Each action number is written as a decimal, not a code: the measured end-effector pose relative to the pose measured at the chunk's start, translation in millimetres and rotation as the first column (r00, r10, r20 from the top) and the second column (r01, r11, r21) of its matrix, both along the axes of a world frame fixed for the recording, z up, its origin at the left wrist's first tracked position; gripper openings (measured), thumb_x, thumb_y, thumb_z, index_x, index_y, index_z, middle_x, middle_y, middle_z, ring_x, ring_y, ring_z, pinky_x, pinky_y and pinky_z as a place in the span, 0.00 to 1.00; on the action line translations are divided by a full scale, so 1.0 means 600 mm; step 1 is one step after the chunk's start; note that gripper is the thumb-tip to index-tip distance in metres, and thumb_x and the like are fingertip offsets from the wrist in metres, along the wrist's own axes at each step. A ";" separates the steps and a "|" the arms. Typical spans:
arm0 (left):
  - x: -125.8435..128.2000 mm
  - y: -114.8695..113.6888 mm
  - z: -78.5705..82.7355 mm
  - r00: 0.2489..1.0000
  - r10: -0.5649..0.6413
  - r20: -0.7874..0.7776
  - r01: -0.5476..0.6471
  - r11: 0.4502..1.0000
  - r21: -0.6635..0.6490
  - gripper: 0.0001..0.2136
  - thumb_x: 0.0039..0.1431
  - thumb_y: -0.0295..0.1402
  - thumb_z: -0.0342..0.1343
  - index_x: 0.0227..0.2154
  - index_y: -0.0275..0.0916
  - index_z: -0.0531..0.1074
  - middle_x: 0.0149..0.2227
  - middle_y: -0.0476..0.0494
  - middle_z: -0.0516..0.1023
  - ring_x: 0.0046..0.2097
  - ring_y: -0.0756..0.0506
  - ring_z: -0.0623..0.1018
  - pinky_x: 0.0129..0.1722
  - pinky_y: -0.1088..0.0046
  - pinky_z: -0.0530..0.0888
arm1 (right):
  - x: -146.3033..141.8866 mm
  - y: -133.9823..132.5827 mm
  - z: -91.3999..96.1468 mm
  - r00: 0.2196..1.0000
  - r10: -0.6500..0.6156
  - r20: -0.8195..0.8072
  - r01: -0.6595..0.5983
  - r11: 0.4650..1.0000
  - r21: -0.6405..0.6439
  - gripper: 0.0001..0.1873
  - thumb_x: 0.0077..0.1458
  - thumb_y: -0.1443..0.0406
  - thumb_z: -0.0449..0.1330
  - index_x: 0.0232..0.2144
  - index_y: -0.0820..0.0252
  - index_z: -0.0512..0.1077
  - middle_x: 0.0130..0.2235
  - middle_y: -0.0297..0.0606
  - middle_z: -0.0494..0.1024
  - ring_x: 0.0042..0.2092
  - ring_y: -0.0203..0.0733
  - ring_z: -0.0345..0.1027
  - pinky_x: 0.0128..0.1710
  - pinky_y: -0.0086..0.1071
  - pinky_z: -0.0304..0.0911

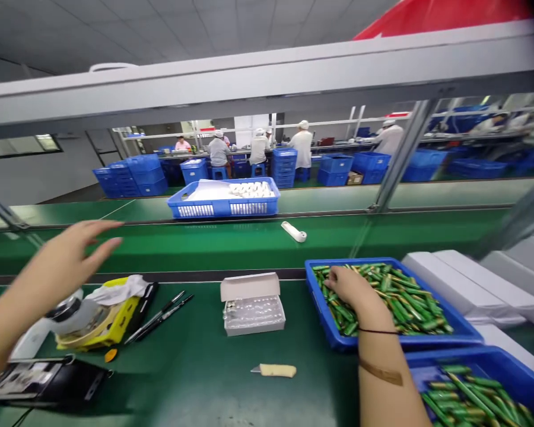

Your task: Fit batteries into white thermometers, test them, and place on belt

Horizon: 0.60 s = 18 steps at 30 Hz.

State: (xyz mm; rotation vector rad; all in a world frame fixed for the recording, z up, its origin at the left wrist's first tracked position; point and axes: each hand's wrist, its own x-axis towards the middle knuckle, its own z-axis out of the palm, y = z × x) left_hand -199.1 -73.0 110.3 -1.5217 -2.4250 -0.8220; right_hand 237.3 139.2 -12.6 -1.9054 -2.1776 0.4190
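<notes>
My left hand [73,252] is raised over the left side of the bench with its fingers stretched out, thumb apart, and nothing in it. Over on the right, my right hand [347,286] reaches down into a blue bin of small green-and-gold tubes [396,296]. Its fingers are curled together at the tubes; what they hold, if anything, is hidden. Between the hands stands an opened white carton [253,314] with clear plastic-covered contents. Nearer me lies a small knife [276,370] with a pale yellow handle.
A second blue bin [471,356] holds more green tubes. White boxes [463,290] flank the bins. Two pens [160,317], a yellow tray [115,329] and a black device [48,382] lie left. Beyond, a white handset-like part [293,231] rests on the green belt; a blue basket [222,209] stands farther back.
</notes>
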 end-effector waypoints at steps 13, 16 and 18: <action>0.391 0.517 -0.175 0.752 -0.659 0.008 0.540 0.609 -0.581 0.17 0.61 0.35 0.54 0.52 0.37 0.66 0.53 0.38 0.69 0.50 0.41 0.72 0.48 0.54 0.72 | 0.015 -0.037 0.055 0.966 -0.219 -0.135 0.233 0.967 0.098 0.06 0.55 0.71 0.56 0.31 0.62 0.74 0.35 0.47 0.79 0.40 0.49 0.73 0.35 0.33 0.58; 0.427 0.566 -0.215 0.782 -0.623 0.037 0.521 0.619 -0.588 0.18 0.61 0.35 0.54 0.52 0.37 0.65 0.53 0.38 0.69 0.49 0.41 0.73 0.47 0.56 0.73 | 0.018 -0.040 0.061 0.947 -0.245 -0.210 0.276 0.952 0.131 0.07 0.56 0.72 0.55 0.34 0.61 0.74 0.37 0.46 0.78 0.40 0.48 0.73 0.35 0.33 0.59; 0.436 0.584 -0.235 0.798 -0.600 0.060 0.514 0.624 -0.589 0.17 0.61 0.35 0.54 0.51 0.36 0.66 0.52 0.38 0.69 0.49 0.41 0.73 0.46 0.56 0.73 | 0.018 -0.039 0.063 0.927 -0.260 -0.272 0.309 0.938 0.156 0.09 0.56 0.72 0.54 0.36 0.60 0.74 0.38 0.45 0.78 0.39 0.46 0.72 0.34 0.32 0.59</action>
